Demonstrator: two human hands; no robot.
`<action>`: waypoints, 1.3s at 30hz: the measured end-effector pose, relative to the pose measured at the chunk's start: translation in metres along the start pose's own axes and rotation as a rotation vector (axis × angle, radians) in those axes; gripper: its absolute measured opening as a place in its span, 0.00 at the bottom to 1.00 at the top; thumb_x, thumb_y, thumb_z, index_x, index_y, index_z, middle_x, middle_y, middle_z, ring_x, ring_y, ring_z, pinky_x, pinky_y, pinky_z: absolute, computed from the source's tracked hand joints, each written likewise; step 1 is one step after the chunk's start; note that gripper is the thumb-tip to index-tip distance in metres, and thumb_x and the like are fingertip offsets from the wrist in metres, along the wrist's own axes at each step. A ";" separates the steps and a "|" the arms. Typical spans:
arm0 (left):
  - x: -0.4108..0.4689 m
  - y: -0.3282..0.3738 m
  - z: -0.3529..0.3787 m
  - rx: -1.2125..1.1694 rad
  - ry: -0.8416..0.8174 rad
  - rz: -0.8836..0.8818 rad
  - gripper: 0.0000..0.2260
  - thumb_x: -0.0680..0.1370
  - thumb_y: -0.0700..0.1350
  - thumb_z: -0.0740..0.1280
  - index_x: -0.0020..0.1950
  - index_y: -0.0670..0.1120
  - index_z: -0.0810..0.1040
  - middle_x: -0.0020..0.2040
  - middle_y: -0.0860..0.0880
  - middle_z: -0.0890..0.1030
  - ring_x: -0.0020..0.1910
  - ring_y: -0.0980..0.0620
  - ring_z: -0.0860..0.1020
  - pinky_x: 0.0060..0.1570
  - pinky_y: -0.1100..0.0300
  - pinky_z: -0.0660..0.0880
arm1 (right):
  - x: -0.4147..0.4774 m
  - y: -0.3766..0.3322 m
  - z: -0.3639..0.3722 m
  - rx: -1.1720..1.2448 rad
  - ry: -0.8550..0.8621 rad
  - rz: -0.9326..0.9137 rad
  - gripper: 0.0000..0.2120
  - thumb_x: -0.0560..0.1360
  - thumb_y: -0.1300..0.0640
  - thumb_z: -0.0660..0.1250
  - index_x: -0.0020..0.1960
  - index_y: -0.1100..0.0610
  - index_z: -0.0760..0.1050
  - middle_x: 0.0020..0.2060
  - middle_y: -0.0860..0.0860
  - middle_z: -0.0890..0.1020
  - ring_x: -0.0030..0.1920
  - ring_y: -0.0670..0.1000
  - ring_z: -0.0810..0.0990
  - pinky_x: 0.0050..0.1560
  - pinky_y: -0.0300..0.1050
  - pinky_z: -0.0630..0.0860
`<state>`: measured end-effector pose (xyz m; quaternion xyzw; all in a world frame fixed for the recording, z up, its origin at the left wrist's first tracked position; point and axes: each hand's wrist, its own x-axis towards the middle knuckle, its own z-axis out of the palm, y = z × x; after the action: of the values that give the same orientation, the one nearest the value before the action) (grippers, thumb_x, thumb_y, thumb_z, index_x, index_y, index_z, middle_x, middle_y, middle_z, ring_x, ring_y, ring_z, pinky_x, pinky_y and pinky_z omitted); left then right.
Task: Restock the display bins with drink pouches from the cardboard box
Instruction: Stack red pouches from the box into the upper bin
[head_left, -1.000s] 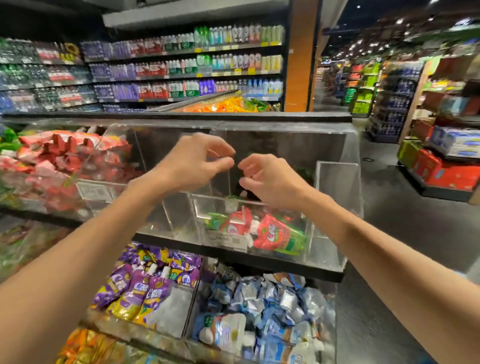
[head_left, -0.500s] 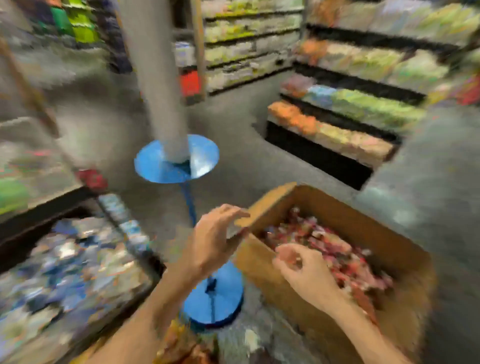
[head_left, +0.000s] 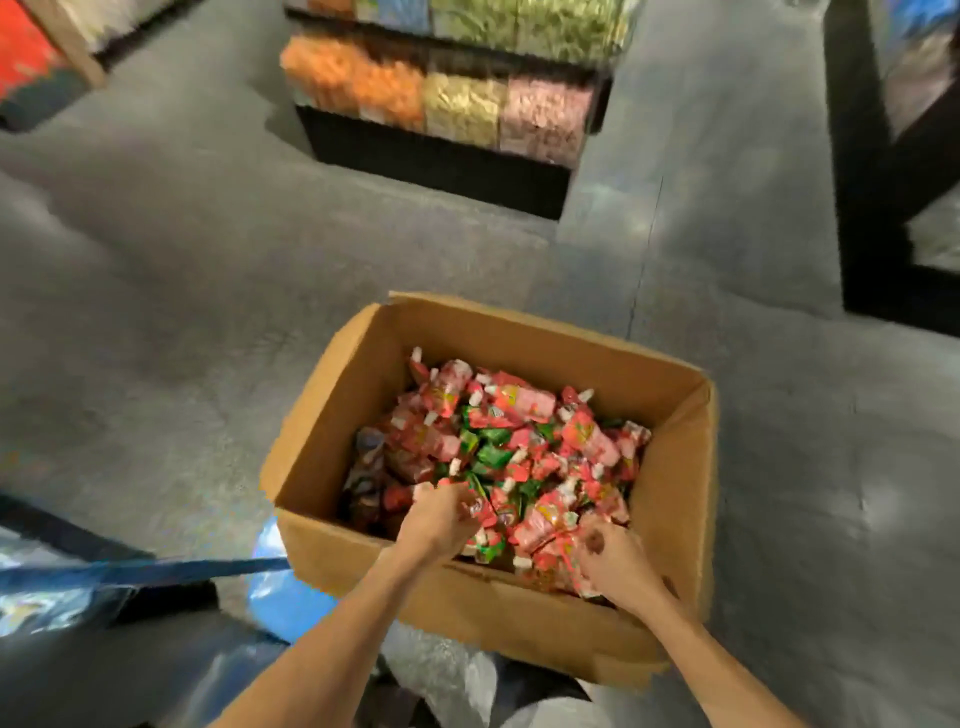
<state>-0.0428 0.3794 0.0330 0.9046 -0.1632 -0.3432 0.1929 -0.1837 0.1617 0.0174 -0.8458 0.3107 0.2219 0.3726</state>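
In the cardboard box (head_left: 457, 597) on the floor (head_left: 156, 312), left hand (head_left: 441, 517) and right hand (head_left: 610, 558) each curl round drink pouches (head_left: 519, 441) at the near wall — the rest heaped just beyond both.

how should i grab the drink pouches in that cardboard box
Probably from above, through the open top of the cardboard box: its walls block the sides. The drink pouches lie in a loose heap, so scoop round their flat bodies, not the white caps.
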 end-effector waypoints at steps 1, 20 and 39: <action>0.017 -0.005 0.007 0.013 -0.034 -0.021 0.10 0.74 0.52 0.68 0.53 0.52 0.81 0.49 0.46 0.83 0.54 0.42 0.79 0.52 0.50 0.77 | 0.018 0.003 0.002 -0.026 -0.023 0.024 0.08 0.76 0.54 0.68 0.50 0.58 0.77 0.44 0.55 0.81 0.44 0.53 0.77 0.46 0.48 0.73; 0.117 -0.055 0.077 0.419 -0.083 -0.416 0.25 0.79 0.44 0.67 0.73 0.54 0.63 0.70 0.40 0.58 0.66 0.38 0.63 0.51 0.51 0.77 | 0.103 0.046 0.069 -0.450 -0.197 0.455 0.43 0.72 0.41 0.72 0.74 0.56 0.51 0.69 0.62 0.63 0.67 0.60 0.67 0.57 0.51 0.76; 0.115 -0.070 0.038 0.677 -0.149 -0.147 0.19 0.78 0.39 0.68 0.67 0.48 0.70 0.68 0.44 0.64 0.65 0.44 0.66 0.61 0.52 0.71 | 0.123 0.056 0.054 0.160 -0.147 0.699 0.34 0.66 0.59 0.79 0.64 0.62 0.63 0.55 0.58 0.78 0.55 0.60 0.79 0.55 0.50 0.78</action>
<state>0.0244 0.3827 -0.0896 0.8990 -0.2157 -0.3477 -0.1559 -0.1431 0.1290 -0.1189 -0.6386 0.5695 0.3712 0.3606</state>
